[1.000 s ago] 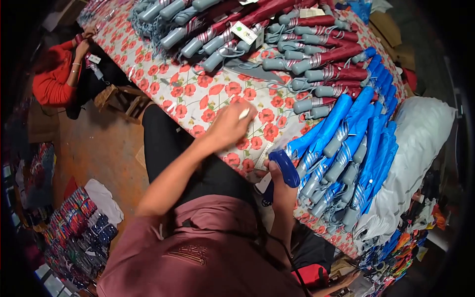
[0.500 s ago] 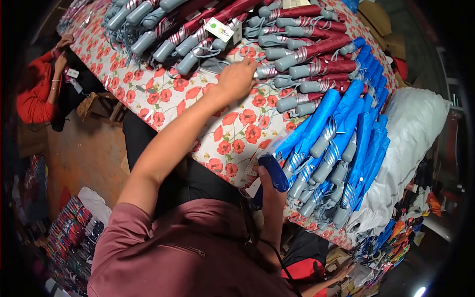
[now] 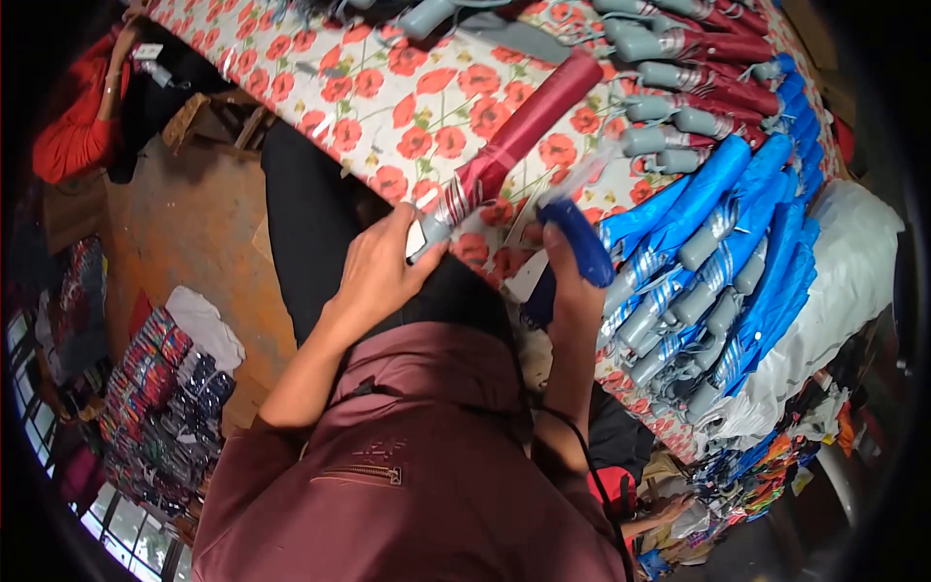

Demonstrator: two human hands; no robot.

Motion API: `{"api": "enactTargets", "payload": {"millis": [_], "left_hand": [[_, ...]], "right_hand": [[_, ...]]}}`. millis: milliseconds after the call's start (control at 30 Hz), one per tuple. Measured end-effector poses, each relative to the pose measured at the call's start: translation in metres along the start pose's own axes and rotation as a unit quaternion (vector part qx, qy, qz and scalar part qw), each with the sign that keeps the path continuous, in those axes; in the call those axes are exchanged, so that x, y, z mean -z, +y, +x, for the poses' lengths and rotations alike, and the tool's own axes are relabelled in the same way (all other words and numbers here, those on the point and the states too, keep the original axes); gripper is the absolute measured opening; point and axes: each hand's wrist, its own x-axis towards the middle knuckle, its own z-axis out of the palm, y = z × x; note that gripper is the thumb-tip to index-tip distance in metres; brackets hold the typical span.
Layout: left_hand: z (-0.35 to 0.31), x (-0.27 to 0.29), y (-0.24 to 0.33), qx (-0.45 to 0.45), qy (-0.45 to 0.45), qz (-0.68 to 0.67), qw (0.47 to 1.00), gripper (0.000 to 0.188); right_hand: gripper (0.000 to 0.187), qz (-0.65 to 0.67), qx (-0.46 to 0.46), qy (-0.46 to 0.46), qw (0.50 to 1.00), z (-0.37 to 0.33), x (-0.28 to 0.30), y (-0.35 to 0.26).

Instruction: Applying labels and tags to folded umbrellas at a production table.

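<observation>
My left hand [image 3: 381, 269] is closed on the grey handle of a folded maroon umbrella [image 3: 529, 121], which slants up and to the right over the table. A white tag [image 3: 417, 238] shows beside the handle at my fingers. In my right hand [image 3: 572, 276] is a dark blue tagging gun [image 3: 579, 240], its clear tip smeared by motion. A white card [image 3: 529, 276] shows next to that hand; what holds it is hidden. Blue folded umbrellas [image 3: 713, 218] with grey handles lie just right of my right hand. More maroon umbrellas [image 3: 732, 48] lie in a row beyond.
A flower-patterned cloth [image 3: 359, 92] covers the table. At the right edge lies a large white plastic sack [image 3: 844, 262]. A person in a red sleeve [image 3: 73, 141] sits at the left. Bundled patterned goods [image 3: 145, 398] are stacked on the floor. Another person's hand [image 3: 674, 509] shows at lower right.
My left hand has drawn one maroon umbrella from the row back toward my body. My right hand still grips the tagging gun, and the view has shifted.
</observation>
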Motion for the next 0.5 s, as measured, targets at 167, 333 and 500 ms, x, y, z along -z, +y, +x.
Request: {"api": "enactTargets", "payload": {"millis": [167,333,500], "left_hand": [[-0.025,-0.001,-0.011,-0.043,0.057,0.168,0.983,0.031],[-0.023,0.015,-0.004,0.003,-0.076,0.126,0.989,0.029],[0.002,0.004,-0.004,-0.032,0.03,-0.033,0.998,0.022]], "right_hand": [[0.036,0.069,-0.063,-0.019,0.995,0.006,-0.019,0.004],[0.034,0.19,-0.105,-0.057,0.975,0.019,-0.023,0.039],[0.034,0.271,-0.1,0.019,0.957,0.02,-0.02,0.045]]}}
